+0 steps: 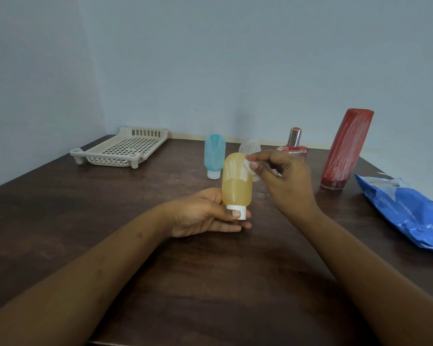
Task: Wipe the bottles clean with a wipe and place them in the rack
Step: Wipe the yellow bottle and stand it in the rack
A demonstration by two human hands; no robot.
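- Left hand is gripping the yellow bottle by its white cap, fingers curled underneath.
- Right hand is pinching the wipe against the bottle's top.
- Rack is sitting well left of both, on the worktop.

- Plain pale blue walls meet in a corner at back left.
- A dark brown wood-grain table stands against them under soft, even light.
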